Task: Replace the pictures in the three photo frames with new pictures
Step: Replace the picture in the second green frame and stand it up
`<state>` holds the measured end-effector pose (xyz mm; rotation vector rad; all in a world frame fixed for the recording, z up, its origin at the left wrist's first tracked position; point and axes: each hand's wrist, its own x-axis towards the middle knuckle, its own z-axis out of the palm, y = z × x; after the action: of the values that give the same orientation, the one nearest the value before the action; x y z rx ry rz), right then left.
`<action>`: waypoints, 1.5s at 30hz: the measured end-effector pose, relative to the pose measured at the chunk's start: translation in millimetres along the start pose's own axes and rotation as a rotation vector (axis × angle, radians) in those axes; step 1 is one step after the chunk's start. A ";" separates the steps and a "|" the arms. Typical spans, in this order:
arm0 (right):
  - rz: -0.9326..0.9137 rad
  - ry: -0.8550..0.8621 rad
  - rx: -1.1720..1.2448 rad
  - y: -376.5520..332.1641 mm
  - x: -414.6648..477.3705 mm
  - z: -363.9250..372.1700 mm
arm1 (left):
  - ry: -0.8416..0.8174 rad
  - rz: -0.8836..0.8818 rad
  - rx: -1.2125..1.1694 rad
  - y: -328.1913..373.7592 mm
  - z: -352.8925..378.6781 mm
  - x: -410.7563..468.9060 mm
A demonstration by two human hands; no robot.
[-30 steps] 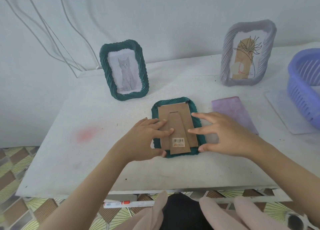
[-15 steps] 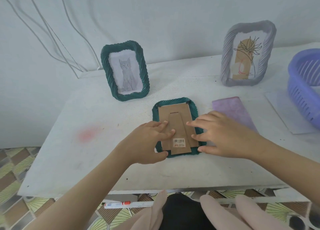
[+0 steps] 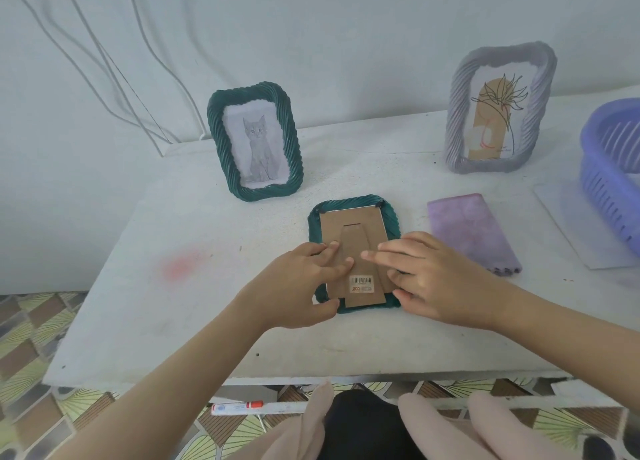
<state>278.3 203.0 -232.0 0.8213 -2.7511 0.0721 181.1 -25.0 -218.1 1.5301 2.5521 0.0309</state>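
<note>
A dark green frame (image 3: 353, 203) lies face down in the middle of the white table, its brown cardboard back (image 3: 351, 227) with a barcode sticker facing up. My left hand (image 3: 298, 286) rests on the back's left side with fingers laid flat, thumb at the frame's lower left edge. My right hand (image 3: 433, 279) presses straight fingers on the back's right side, thumb by the lower right corner. A second green frame with a cat drawing (image 3: 254, 144) stands at the back left. A grey frame with a flower picture (image 3: 498, 109) stands at the back right.
A purple sheet (image 3: 471, 231) lies right of the face-down frame. A blue plastic basket (image 3: 613, 168) sits at the right edge on a white sheet (image 3: 568, 217). Cables (image 3: 114, 61) hang along the wall. A marker (image 3: 242, 407) lies on the patterned floor under the table.
Both hands have slid inward over the cardboard back, the right hand's fingers now reaching the middle of it. The frame has stayed in place.
</note>
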 end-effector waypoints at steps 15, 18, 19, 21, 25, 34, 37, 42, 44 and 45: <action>0.658 0.281 0.468 -18.8 -23.2 25.3 | 0.165 -0.105 -0.465 -1.4 31.8 -9.8; 0.659 0.310 0.431 -21.1 -19.9 25.7 | 0.158 -0.102 -0.418 -1.2 34.3 -10.5; 0.667 0.318 0.424 -22.6 -19.0 26.0 | 0.159 -0.105 -0.413 -0.8 35.0 -10.2; 0.718 0.319 0.424 -26.2 -17.7 27.0 | 0.163 -0.114 -0.418 0.4 36.3 -8.9; 0.815 0.280 0.437 -35.5 -13.4 26.5 | 0.177 -0.163 -0.531 4.8 34.6 -7.9; 0.969 0.688 1.413 -40.0 6.5 -6.9 | 0.404 -0.338 -0.294 38.0 -2.2 3.8; 0.956 0.683 1.671 -36.6 12.7 -13.6 | 0.363 -0.481 -0.295 54.5 -23.5 12.8; 0.936 0.579 1.830 -36.2 21.6 -20.6 | 0.354 -0.551 -0.336 60.6 -49.3 15.7; 0.966 0.560 1.811 -36.4 23.7 -17.4 | 0.371 -0.533 -0.353 57.8 -58.0 10.8; 0.992 0.558 1.799 -36.1 24.0 -14.7 | 0.382 -0.534 -0.380 56.5 -62.6 7.2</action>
<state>282.2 161.8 -212.5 -0.4701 -1.5909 2.5176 217.7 12.4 -151.6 0.7340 2.9278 0.7538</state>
